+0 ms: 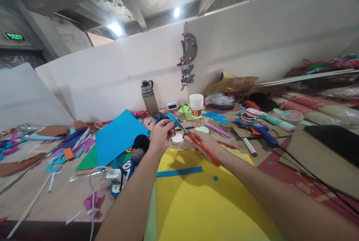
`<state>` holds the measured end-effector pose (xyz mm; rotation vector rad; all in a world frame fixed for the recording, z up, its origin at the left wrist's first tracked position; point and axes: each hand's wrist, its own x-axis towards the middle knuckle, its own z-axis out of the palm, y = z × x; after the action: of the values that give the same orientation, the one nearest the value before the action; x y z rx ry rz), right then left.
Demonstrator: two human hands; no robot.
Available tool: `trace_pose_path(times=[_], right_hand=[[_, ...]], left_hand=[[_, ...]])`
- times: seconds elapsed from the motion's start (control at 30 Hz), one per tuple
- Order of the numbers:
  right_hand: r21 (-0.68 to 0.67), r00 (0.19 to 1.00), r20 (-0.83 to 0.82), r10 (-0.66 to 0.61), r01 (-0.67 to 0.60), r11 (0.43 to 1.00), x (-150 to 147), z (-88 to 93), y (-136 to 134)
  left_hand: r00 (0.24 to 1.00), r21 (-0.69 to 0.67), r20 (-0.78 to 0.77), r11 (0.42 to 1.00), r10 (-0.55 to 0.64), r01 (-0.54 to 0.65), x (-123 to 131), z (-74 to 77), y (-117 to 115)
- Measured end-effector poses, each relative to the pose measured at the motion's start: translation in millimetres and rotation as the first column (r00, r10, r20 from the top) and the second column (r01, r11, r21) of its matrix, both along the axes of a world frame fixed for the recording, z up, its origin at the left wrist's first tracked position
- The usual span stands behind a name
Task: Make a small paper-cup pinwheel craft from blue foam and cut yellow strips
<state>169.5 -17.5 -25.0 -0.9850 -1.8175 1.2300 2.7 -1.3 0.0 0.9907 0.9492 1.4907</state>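
Left hand (pixel 161 136): fingertips pinched on a small piece of blue paper (pixel 172 117), above the yellow sheet's far edge.
Right hand (pixel 206 140): wrapped around the orange handles of the scissors (pixel 202 146), also over that far edge, blades beside the blue paper.
Yellow sheet (pixel 202 211): bears a blue strip (pixel 182 171) and a small blue square (pixel 215 178).
Bottle (pixel 150 101): beyond the yellow sheet.
Glue gun (pixel 263 133): right of the yellow sheet, beyond its far edge.

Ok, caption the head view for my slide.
Right hand holds scissors at a blue piece in the left hand, above a yellow sheet.
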Motion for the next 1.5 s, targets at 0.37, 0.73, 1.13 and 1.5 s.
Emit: trace_pose_path(times=[0.37, 0.73, 1.13, 1.5], right_hand=[[-0.028, 1.0, 0.011, -0.016, 0.016, 0.999, -1, 1.7, -3], [-0.055, 0.999, -0.021, -0.034, 0.032, 0.998, -3, 3.9, -6], [-0.179, 0.997, -0.04, -0.067, 0.059, 0.982, -7, 12.1, -18], [-0.2, 0.993, -0.025, -0.116, 0.109, 0.974, -11, 15.2, -21]], left_hand=[[1.0, 0.003, -0.009, 1.0, -0.018, 0.018, 0, -1.0, 0], [0.999, 0.001, 0.008, 0.999, -0.033, 0.033, -1, -1.5, 0], [0.999, -0.016, 0.032, 0.999, -0.044, 0.044, -1, 0.1, 0], [0.999, -0.075, -0.028, 0.997, -0.018, 0.016, -1, 0.1, -1]])
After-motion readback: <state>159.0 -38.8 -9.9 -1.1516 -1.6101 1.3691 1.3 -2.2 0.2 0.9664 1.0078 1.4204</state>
